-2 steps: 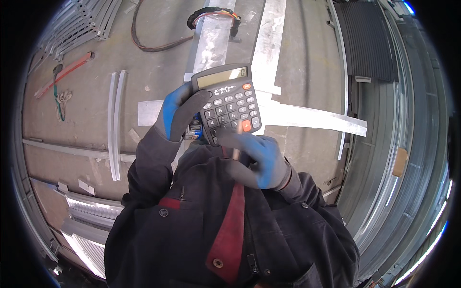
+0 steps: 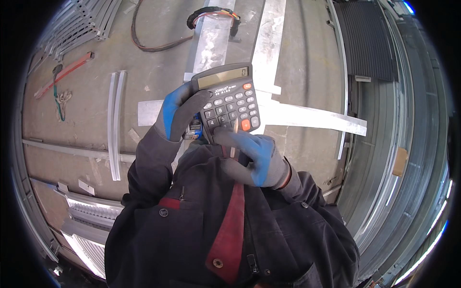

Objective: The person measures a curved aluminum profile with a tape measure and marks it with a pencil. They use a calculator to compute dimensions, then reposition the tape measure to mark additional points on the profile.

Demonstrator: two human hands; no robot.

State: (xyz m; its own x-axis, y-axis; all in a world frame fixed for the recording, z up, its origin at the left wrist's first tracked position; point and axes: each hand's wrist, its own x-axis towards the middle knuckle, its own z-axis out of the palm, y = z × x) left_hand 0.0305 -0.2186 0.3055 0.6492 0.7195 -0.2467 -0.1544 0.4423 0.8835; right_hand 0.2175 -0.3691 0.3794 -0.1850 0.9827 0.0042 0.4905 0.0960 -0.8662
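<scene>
My left hand, in a grey and blue work glove, grips a black desk calculator by its left edge. Its thumb lies on the front beside the keys, and the screen tilts up toward me. My right hand, gloved alike, is at the calculator's lower edge with a fingertip over the bottom number keys. Between its fingers it holds a slim, pale pencil, pointing upward across the keys. A small blue and dark object shows beneath my left hand, partly hidden; its kind is unclear.
Flat metal strips lie crosswise beyond the calculator. A coiled black cable rests on them. Left on the floor are narrow metal profiles, a red bar and a green strap. Long metal profiles line the right side.
My right hand has shifted slightly left, with its fingertip moving over the lower keys and the pencil moving along. My left hand and the calculator stay in place.
</scene>
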